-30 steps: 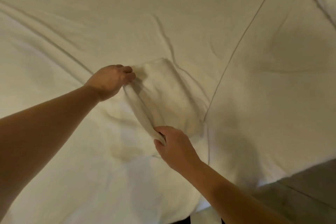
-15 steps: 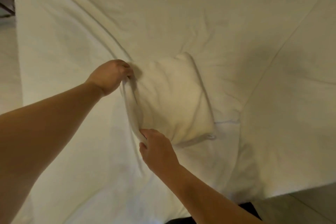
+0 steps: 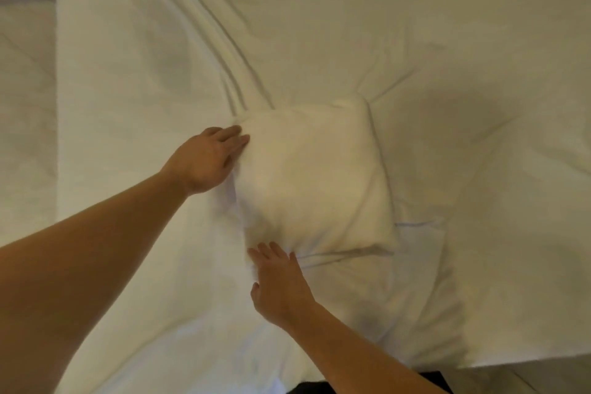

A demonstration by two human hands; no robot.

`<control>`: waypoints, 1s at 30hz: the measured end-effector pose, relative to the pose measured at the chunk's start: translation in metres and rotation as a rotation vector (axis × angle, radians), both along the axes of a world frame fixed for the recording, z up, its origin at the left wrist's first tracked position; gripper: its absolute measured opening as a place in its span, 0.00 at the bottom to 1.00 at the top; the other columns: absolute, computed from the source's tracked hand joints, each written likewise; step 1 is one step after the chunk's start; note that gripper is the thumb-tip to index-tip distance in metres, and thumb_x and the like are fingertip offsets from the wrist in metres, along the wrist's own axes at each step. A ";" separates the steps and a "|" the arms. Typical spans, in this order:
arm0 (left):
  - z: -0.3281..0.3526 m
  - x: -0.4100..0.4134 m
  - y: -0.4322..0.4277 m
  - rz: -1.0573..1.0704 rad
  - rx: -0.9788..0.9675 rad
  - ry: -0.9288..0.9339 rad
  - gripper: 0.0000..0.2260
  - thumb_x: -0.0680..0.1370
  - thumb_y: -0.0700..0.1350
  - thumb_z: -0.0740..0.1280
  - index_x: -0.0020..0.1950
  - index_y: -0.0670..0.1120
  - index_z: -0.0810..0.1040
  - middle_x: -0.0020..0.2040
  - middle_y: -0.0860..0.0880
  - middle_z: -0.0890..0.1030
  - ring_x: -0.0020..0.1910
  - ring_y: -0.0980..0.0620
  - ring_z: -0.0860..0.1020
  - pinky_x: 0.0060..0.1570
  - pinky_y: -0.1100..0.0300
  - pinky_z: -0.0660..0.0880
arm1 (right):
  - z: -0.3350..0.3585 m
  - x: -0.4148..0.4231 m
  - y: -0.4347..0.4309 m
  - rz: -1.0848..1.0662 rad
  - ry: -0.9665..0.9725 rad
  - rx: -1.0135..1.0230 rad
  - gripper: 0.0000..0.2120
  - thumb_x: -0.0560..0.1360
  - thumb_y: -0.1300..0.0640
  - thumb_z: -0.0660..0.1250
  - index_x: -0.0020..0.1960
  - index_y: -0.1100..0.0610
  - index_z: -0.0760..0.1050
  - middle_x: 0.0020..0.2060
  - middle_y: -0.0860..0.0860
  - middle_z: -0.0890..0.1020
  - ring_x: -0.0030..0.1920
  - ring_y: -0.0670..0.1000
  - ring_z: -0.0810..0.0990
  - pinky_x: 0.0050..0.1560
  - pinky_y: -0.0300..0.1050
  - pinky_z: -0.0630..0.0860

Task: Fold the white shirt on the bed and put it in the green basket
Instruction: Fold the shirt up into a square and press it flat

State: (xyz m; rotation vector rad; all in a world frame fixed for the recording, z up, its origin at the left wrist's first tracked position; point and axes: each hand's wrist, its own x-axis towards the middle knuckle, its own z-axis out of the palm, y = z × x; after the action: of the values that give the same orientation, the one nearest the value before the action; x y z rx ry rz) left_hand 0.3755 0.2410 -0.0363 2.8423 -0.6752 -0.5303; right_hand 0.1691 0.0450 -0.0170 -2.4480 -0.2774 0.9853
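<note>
White bed (image 3: 415,41) sheet fills pretty much everything, creased toward 11 o'clock. Folded white shirt (image 3: 313,179) sits dead centre as a puffy square. Left hand (image 3: 208,160) comes in from 8 o'clock, fingers straight and flat against the shirt's left edge. Right hand (image 3: 278,281) reaches up from 5 o'clock, fingers spread, tips touching the shirt's bottom-left corner. Neither one's pinching anything.
</note>
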 end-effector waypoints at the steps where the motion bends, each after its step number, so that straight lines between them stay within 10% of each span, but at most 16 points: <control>1: -0.005 -0.005 0.002 0.019 -0.002 0.014 0.24 0.81 0.52 0.54 0.77 0.51 0.70 0.76 0.46 0.70 0.67 0.38 0.73 0.64 0.45 0.75 | -0.003 -0.001 -0.002 0.003 -0.003 0.005 0.31 0.72 0.60 0.64 0.74 0.52 0.64 0.72 0.49 0.69 0.74 0.53 0.63 0.74 0.61 0.61; 9: -0.018 -0.034 -0.015 0.310 -0.138 0.085 0.24 0.83 0.57 0.56 0.79 0.54 0.65 0.80 0.50 0.62 0.68 0.39 0.72 0.65 0.44 0.73 | -0.011 0.007 -0.016 -0.014 -0.077 0.166 0.20 0.68 0.61 0.64 0.59 0.49 0.75 0.56 0.47 0.78 0.61 0.50 0.74 0.62 0.51 0.74; 15: -0.004 -0.085 -0.053 0.812 -0.405 0.229 0.26 0.82 0.60 0.62 0.79 0.56 0.64 0.76 0.49 0.63 0.64 0.42 0.77 0.65 0.50 0.72 | 0.000 0.021 -0.063 -0.229 -0.093 0.232 0.22 0.72 0.62 0.63 0.65 0.50 0.77 0.61 0.48 0.81 0.63 0.48 0.75 0.68 0.37 0.67; 24: -0.003 -0.127 -0.097 1.061 -0.541 0.260 0.32 0.78 0.62 0.66 0.80 0.59 0.61 0.75 0.54 0.65 0.71 0.48 0.71 0.71 0.49 0.68 | -0.001 0.079 -0.178 -0.462 -0.404 0.065 0.26 0.72 0.63 0.70 0.69 0.55 0.75 0.68 0.57 0.75 0.68 0.57 0.73 0.72 0.45 0.66; 30: -0.007 -0.126 -0.109 1.144 -0.517 0.214 0.34 0.76 0.59 0.71 0.79 0.58 0.63 0.74 0.53 0.67 0.71 0.50 0.71 0.69 0.54 0.67 | -0.012 0.109 -0.212 -0.485 -0.211 0.098 0.32 0.76 0.55 0.71 0.77 0.48 0.64 0.76 0.57 0.65 0.76 0.54 0.63 0.73 0.41 0.58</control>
State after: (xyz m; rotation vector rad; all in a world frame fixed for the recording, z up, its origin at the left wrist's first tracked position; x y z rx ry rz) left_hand 0.2498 0.1323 -0.0432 2.1313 0.7346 -0.3452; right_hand 0.2783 -0.1667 -0.0291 -2.3635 0.1913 0.4952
